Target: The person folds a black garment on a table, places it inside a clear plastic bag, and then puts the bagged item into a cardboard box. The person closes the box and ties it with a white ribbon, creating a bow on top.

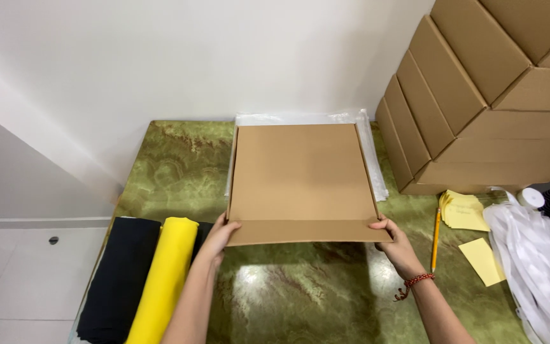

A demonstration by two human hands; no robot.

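HANDS: your left hand [219,234] and right hand [394,241] each pinch a near corner of the flat cardboard sheet [302,181] | STEP: keep both grips level, press evenly along the near fold | SURFACE: sheet lies mid-counter [288,299], green marbled, glossy | ROOM: stacked boxes [472,95] right, fabric rolls [160,280] left, white wall.

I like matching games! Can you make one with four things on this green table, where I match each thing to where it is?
Things:
1. flat brown cardboard box
2. yellow fabric roll
3. orange pencil
4. stack of brown cardboard boxes

Places:
A. far right, against the wall
B. left edge, beside a black fabric roll
C. middle, held by the left hand and the right hand
D. right, next to yellow paper notes

Pairs: 1-C, 2-B, 3-D, 4-A
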